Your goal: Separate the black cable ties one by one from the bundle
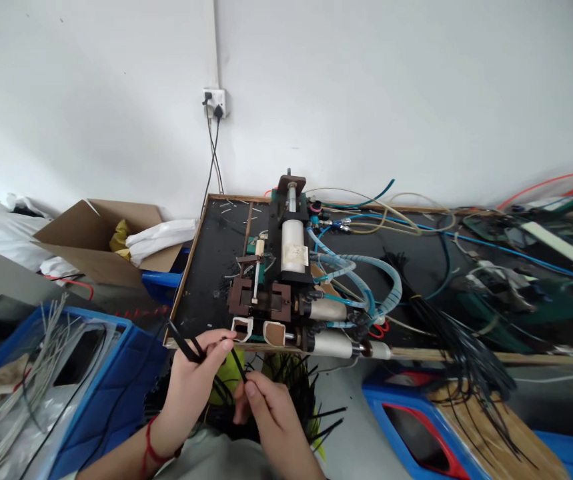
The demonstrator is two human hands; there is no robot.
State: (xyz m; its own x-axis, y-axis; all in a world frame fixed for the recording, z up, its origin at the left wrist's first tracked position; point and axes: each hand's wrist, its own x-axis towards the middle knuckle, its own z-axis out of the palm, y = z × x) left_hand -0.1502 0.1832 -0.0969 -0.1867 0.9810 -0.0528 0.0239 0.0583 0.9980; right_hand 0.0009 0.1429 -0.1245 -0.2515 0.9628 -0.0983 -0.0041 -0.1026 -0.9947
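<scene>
My left hand (199,370) is pinched closed at the front edge of the bench, just before the machine's jaws. Black cables (181,341) pass through its grip and stick out to the upper left. Lower and to the right, my right hand (272,408) pinches a black cable (239,365) that stretches between the two hands. Beyond the fingers stands a pneumatic machine (293,247) with white cylinders and a brown metal clamp block (239,300). Two white-edged pads (275,333) sit at its front. More black cables (302,387) lie in my lap, partly hidden by my hands.
Blue air hoses (391,280) loop right of the machine. A bundle of black cables (431,320) hangs over the bench edge above a blue crate (381,407). Left are a blue bin (116,373) holding pale wires and a cardboard box (81,247). A wall socket (215,103) is behind.
</scene>
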